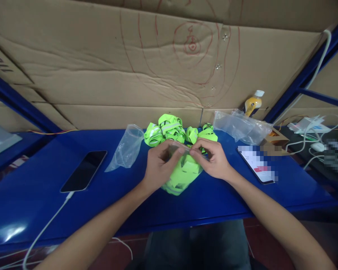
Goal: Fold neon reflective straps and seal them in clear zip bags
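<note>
Between my two hands hangs a clear plastic bag (183, 174) with a folded neon-green reflective strap bundle inside. My left hand (161, 163) pinches the left part of the bag's top edge between thumb and fingers. On the same edge, my right hand (211, 157) is closed at the right part, its fingertips near my left thumb. Just behind the hands, rolled neon-green straps (169, 129) lie in a heap, with smaller rolls (204, 133) to their right. A loose clear bag (126, 148) lies left of the heap.
On the blue table (124, 210) lie a black phone (84, 171) with a white cable at left and a lit phone (256, 165) at right. More clear bags (242, 125), a yellow bottle (253, 104) and a small cardboard box (274, 138) stand back right. Cardboard (87, 75) walls the back.
</note>
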Available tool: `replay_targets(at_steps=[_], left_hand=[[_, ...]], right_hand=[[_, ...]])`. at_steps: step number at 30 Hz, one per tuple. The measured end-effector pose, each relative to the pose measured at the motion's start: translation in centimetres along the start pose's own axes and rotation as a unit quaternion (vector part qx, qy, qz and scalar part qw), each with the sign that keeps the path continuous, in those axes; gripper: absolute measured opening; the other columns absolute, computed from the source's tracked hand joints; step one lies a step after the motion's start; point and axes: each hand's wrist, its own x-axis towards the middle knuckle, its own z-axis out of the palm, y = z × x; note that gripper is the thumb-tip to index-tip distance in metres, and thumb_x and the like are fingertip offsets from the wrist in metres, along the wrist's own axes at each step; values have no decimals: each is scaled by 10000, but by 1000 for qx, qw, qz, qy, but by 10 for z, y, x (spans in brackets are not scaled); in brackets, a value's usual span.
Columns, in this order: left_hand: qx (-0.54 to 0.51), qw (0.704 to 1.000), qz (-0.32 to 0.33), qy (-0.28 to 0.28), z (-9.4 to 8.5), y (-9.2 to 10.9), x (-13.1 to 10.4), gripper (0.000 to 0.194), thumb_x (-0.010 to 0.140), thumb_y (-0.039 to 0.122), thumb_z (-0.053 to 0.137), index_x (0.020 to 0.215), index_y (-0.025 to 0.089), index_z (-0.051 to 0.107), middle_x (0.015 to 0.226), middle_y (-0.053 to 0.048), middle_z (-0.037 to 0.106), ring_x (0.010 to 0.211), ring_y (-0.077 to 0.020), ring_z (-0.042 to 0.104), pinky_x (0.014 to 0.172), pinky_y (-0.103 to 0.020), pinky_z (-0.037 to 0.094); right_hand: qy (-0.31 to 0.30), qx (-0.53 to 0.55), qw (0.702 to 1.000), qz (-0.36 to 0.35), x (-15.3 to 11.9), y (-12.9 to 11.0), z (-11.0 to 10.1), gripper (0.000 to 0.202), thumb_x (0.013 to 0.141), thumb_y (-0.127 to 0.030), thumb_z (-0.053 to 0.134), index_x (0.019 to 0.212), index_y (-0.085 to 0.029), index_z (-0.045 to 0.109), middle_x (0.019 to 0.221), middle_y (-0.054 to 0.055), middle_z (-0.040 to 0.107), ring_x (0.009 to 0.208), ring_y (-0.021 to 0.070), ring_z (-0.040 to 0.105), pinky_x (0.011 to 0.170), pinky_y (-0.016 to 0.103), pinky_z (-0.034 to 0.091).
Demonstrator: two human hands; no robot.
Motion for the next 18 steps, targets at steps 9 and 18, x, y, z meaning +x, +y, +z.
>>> replay_targets(at_steps=[9, 18], left_hand=[[-9, 999, -43, 31, -3, 2, 6, 145, 928, 340, 811, 877, 203, 808, 775, -5, 755, 673, -114, 645, 625, -229, 481], [-17, 996, -81, 21, -11, 3, 13, 118, 836, 332, 893, 855, 226, 845, 781, -16, 780, 661, -123, 661, 604, -227, 497]], right_hand=[[-31, 26, 999, 24, 1, 5, -6, 139, 995, -231, 671, 865, -183, 683, 779, -1, 640, 729, 127, 567, 691, 281, 424], [-15, 12, 999, 26, 1, 10, -6, 130, 977, -251, 704, 869, -186, 671, 785, -3, 624, 726, 132, 552, 688, 284, 421]])
